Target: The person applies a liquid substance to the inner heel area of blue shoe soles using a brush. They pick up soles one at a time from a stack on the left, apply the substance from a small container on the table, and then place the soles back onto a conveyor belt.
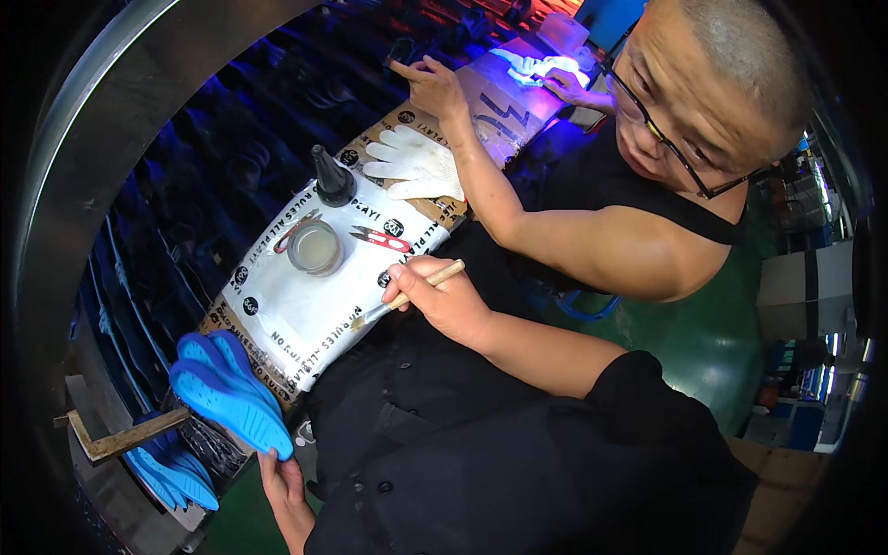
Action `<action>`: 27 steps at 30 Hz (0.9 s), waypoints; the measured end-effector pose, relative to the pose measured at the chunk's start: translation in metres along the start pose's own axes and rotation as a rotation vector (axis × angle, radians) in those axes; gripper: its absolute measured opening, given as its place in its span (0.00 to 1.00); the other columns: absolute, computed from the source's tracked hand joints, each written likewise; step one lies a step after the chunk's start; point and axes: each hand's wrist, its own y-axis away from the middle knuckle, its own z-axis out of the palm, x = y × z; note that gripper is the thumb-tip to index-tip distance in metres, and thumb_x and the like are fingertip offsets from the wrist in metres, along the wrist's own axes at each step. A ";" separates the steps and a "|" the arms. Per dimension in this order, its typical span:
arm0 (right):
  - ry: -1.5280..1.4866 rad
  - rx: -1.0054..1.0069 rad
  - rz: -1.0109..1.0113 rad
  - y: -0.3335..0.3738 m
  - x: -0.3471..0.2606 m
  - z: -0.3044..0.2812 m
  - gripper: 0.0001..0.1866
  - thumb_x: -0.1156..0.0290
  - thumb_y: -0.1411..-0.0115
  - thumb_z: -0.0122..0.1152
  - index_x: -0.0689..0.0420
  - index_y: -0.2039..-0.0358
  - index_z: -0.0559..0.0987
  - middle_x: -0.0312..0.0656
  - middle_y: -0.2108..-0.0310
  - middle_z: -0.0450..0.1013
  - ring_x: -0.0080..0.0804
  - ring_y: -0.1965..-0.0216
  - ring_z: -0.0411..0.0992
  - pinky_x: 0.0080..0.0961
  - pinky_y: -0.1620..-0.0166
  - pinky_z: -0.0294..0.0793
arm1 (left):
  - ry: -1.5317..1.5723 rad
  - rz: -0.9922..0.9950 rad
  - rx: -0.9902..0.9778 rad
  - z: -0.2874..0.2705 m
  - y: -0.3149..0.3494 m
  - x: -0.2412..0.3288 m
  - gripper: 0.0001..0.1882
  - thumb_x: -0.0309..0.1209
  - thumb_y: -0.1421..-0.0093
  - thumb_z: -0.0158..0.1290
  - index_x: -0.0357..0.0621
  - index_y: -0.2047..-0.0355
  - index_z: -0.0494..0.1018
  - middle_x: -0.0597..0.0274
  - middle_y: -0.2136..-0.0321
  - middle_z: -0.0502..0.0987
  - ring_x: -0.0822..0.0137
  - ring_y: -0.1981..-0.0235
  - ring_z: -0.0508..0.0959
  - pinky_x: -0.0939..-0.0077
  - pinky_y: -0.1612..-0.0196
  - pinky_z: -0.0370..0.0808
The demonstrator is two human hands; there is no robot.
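My left hand (pixel 282 479) is closed on the near end of some blue shoe soles (pixel 231 393), which overlap each other at the left edge of the covered board. In my right hand (pixel 449 303) is a brush with a wooden handle (pixel 427 284). Its bristles (pixel 359 322) point left and down, over the near edge of the white printed sheet (pixel 305 310). Beyond the brush stands a round clear tub (pixel 314 248) of cloudy liquid. Red-handled thread snips (pixel 381 240) lie to the right of the tub.
Behind the tub stands a black nozzle bottle (pixel 334 180), with a white glove (pixel 413 164) to its right. A co-worker's arm (pixel 499 199) reaches in from the right. More blue soles (pixel 171 472) and a metal bracket (pixel 120 439) are at lower left. A dark conveyor (pixel 240 148) runs beyond the board.
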 end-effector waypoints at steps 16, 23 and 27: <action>0.211 0.139 -0.053 -0.003 0.017 0.007 0.20 0.61 0.33 0.46 0.61 0.77 0.75 0.38 0.78 0.70 0.23 0.74 0.65 0.21 0.67 0.64 | 0.066 0.117 0.727 -0.056 0.039 0.064 0.43 0.53 0.44 0.56 0.45 0.37 0.50 0.45 0.44 0.62 0.53 0.48 0.69 0.62 0.49 0.71; 0.163 0.035 -0.087 -0.008 0.002 0.030 0.20 0.63 0.33 0.48 0.62 0.77 0.76 0.38 0.78 0.70 0.23 0.75 0.65 0.19 0.67 0.65 | 0.189 0.226 0.710 -0.140 0.007 0.137 0.32 0.46 0.48 0.61 0.44 0.48 0.66 0.53 0.51 0.69 0.56 0.52 0.71 0.60 0.52 0.73; 0.168 0.087 -0.091 -0.001 0.002 0.022 0.19 0.64 0.33 0.49 0.62 0.77 0.76 0.39 0.78 0.71 0.23 0.76 0.67 0.20 0.68 0.66 | 0.016 0.109 0.790 -0.146 -0.013 0.165 0.25 0.35 0.51 0.59 0.48 0.51 0.68 0.57 0.56 0.73 0.59 0.55 0.73 0.58 0.57 0.76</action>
